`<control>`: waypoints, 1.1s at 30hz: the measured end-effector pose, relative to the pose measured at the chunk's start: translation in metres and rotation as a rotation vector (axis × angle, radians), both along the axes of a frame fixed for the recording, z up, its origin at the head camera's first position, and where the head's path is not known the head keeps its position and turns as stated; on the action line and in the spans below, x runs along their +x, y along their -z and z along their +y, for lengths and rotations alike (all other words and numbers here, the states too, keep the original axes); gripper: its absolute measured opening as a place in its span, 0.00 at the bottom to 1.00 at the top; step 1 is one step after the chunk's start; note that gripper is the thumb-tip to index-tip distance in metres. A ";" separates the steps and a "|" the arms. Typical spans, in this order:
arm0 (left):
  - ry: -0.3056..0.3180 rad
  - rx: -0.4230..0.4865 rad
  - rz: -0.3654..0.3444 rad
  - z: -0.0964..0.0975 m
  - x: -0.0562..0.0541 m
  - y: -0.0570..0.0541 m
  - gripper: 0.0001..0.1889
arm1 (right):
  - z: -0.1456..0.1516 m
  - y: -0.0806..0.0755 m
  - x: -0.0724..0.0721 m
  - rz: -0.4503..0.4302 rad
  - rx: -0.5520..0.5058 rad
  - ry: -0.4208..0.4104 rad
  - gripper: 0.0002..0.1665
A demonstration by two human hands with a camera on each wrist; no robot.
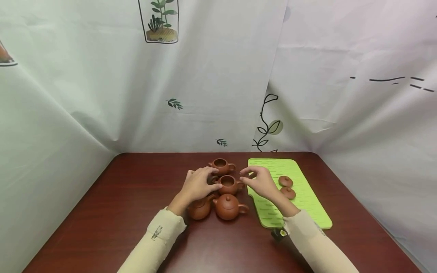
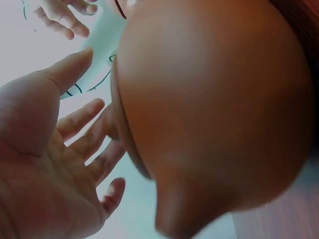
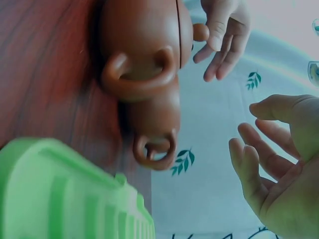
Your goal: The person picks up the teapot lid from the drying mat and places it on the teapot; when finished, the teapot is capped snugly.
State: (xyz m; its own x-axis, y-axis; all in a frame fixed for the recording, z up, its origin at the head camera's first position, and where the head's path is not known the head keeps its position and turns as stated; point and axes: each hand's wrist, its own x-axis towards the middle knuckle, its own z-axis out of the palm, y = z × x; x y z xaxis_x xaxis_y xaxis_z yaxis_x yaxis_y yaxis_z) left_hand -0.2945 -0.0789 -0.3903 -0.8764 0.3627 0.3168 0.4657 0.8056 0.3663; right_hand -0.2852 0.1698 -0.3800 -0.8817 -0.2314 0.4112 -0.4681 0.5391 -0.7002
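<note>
My left hand (image 1: pixel 198 185) hovers at the left side of a lidless brown teapot (image 1: pixel 228 186), fingers spread and holding nothing. My right hand (image 1: pixel 261 181) hangs in the air to the right of that pot's handle, its fingers loosely bent around nothing. Behind is another lidless teapot (image 1: pixel 221 165). A lidded teapot (image 1: pixel 228 207) stands in front, and its rounded body (image 2: pixel 214 99) fills much of the left wrist view. Beside it, a further teapot (image 1: pixel 199 209) is partly hidden by my left wrist. Two loose lids (image 1: pixel 285 181) lie on the green board.
The green ribbed board (image 1: pixel 307 212) lies on the right of the dark red table (image 1: pixel 136 197). A small black object (image 1: pixel 278 234) is near the right sleeve. White printed cloth (image 1: pixel 218 76) hangs behind and at both sides of the table.
</note>
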 end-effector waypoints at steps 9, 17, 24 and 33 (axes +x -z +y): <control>0.010 -0.029 -0.011 0.010 -0.006 0.006 0.27 | 0.033 0.007 0.013 -0.049 0.036 0.099 0.08; -0.012 -0.053 -0.030 0.017 -0.011 0.008 0.28 | 0.057 0.013 0.017 -0.010 0.076 0.154 0.07; -0.019 -0.074 -0.054 0.018 -0.013 0.013 0.29 | 0.074 0.018 0.021 -0.014 0.094 0.165 0.07; -0.022 -0.091 -0.057 0.019 -0.018 0.018 0.28 | 0.099 0.026 0.025 -0.063 0.121 0.186 0.11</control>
State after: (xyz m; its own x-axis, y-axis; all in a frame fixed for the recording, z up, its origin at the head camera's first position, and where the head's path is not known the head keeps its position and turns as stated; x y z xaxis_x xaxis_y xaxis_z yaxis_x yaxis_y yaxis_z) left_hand -0.3125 -0.0602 -0.4081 -0.8999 0.3684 0.2331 0.4285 0.8463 0.3166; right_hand -0.2600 0.2690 -0.4064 -0.9369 -0.1069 0.3328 -0.3101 0.6936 -0.6502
